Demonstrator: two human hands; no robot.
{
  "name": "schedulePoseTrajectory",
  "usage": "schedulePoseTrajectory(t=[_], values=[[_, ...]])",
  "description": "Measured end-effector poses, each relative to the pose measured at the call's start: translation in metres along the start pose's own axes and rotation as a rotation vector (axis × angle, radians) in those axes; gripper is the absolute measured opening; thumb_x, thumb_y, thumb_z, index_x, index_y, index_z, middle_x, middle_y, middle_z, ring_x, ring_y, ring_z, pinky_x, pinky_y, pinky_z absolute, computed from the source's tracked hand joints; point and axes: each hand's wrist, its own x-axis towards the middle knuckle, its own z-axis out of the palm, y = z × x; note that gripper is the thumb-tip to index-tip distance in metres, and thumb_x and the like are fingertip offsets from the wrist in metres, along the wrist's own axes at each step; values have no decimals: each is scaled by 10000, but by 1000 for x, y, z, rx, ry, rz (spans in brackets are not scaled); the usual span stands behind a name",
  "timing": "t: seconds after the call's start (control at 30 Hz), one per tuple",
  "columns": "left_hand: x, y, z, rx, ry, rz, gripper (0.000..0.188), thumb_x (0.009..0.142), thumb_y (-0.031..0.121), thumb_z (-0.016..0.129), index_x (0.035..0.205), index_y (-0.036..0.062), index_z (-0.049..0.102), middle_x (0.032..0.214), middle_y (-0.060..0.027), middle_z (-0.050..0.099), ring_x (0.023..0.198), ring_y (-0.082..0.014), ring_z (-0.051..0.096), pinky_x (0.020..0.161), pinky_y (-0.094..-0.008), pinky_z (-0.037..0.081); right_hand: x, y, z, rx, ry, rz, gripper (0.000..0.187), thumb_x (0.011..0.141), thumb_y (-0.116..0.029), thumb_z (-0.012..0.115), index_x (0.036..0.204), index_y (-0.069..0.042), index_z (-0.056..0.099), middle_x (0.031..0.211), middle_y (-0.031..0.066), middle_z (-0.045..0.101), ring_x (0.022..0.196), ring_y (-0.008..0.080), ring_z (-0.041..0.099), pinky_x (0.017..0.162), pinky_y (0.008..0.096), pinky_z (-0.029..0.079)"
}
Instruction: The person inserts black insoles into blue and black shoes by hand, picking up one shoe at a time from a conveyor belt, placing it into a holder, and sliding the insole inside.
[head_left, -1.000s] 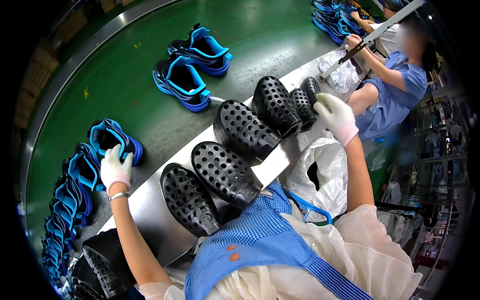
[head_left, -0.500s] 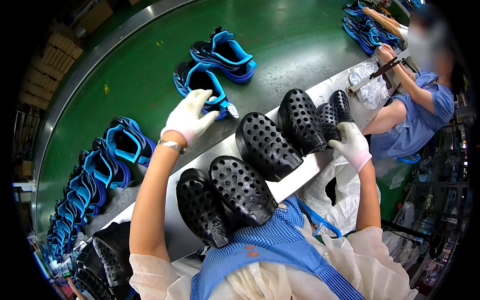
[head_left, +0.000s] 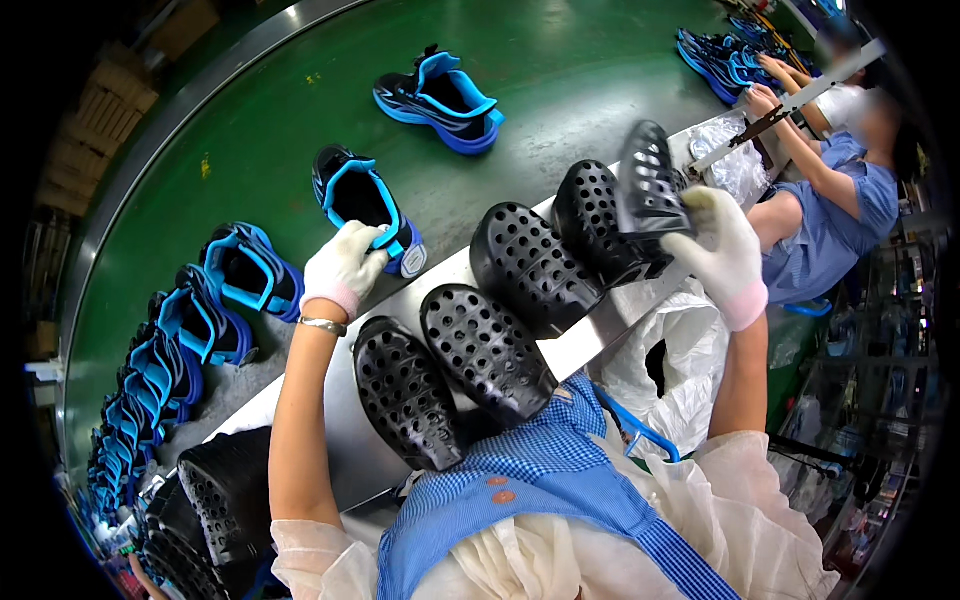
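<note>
My left hand [head_left: 343, 268], in a white glove, pinches the heel tab of a black and blue sneaker [head_left: 332, 185] standing on the green worktop. My right hand [head_left: 722, 258], also gloved, grips a black perforated plastic shoe tree [head_left: 648, 185] by its heel end and holds it tilted up above the metal ledge. Between my hands, several more black shoe trees, among them a large one [head_left: 530, 265], lie side by side along the ledge. Farther back stands a second sneaker [head_left: 410, 105], apart from the first and touched by neither hand.
A row of similar sneakers [head_left: 225, 345] runs down the left side. Stacked black shoe trees [head_left: 222, 500] sit at lower left. A white plastic bag [head_left: 690, 345] hangs below the metal ledge [head_left: 590, 338]. At right, a person in blue [head_left: 825, 245] handles sneakers beside clear plastic [head_left: 728, 150].
My left hand has closed on the near sneaker's heel tab, and that sneaker has moved left, away from the other. My right hand has lifted a shoe tree off the ledge.
</note>
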Motion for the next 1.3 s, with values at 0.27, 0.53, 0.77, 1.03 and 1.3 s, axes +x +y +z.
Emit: schedulePoseTrajectory(t=[0.27, 0.53, 0.77, 1.03, 1.3], values=[[-51, 17, -42, -1189, 153, -61, 568, 876, 175, 637, 1370, -18, 434, 1236, -97, 556, 1085, -193, 568, 992, -308, 436, 31, -132, 64, 2, -150, -606, 477, 681, -260, 803, 1056, -55, 592, 996, 108, 594, 856, 270, 625, 754, 353, 519], [-68, 43, -54, -2039, 202, -15, 540, 958, 424, 520, 1321, 26, 486, 1168, -173, 625, 1023, -249, 646, 899, -379, 540, 21, -174, 128, 242, -512, -627, 500, 742, -294, 760, 1113, -35, 549, 1027, 148, 582, 912, 327, 615, 776, 385, 513], [-73, 50, -39, -2007, 576, -171, 417, 924, 414, 594, 1145, 64, 543, 967, -86, 643, 896, -194, 662, 766, -319, 578, 21, -183, 147, 248, -656, -427, 475, 806, -385, 686, 1055, -3, 555, 913, 179, 614, 880, 349, 627, 756, 419, 511], [-59, 54, -33, -1773, 918, -208, 276, 980, 260, 555, 1192, 86, 521, 938, 4, 584, 781, -95, 597, 673, -250, 528, 29, -189, 159, 159, -568, -454, 397, 811, -342, 666, 953, 11, 553, 807, 191, 608, 761, 360, 625, 676, 428, 504], [-56, 36, -24, -1504, 644, -310, 413, 980, 356, 553, 1208, 11, 559, 952, -18, 602, 816, -80, 585, 703, -220, 494, 44, -175, 148, -41, -509, -495, 330, 837, -345, 623, 846, -23, 547, 767, 190, 625, 735, 368, 640, 648, 445, 517]])
